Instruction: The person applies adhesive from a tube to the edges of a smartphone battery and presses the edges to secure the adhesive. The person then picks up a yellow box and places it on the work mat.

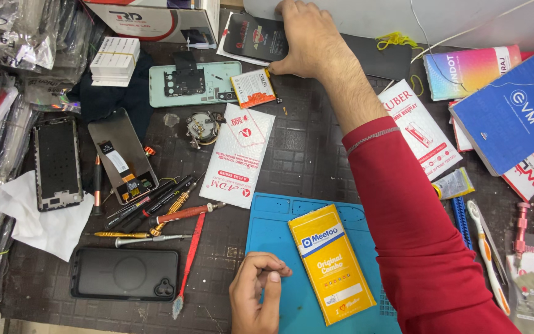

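Note:
My right hand (pixel 309 38), in a red sleeve, reaches to the far edge of the bench. It lies palm down on a flat black display packet (pixel 250 38), with the thumb along the packet's near edge. My left hand (pixel 256 295) rests at the near edge, beside the left border of a blue work mat (pixel 273 218). Its fingers are curled, thumb against forefinger, and nothing shows in it. A yellow packet (pixel 332 266) lies on the mat just right of that hand.
A mint phone back frame (pixel 214 77), a battery (pixel 253 88) and a white padded packet (pixel 239 154) lie mid-bench. Screwdrivers (pixel 156 210), an opened display panel (pixel 122 154) and a black phone case (pixel 125 273) sit left. Boxes (pixel 514 111) and a toothbrush (pixel 486 247) sit right.

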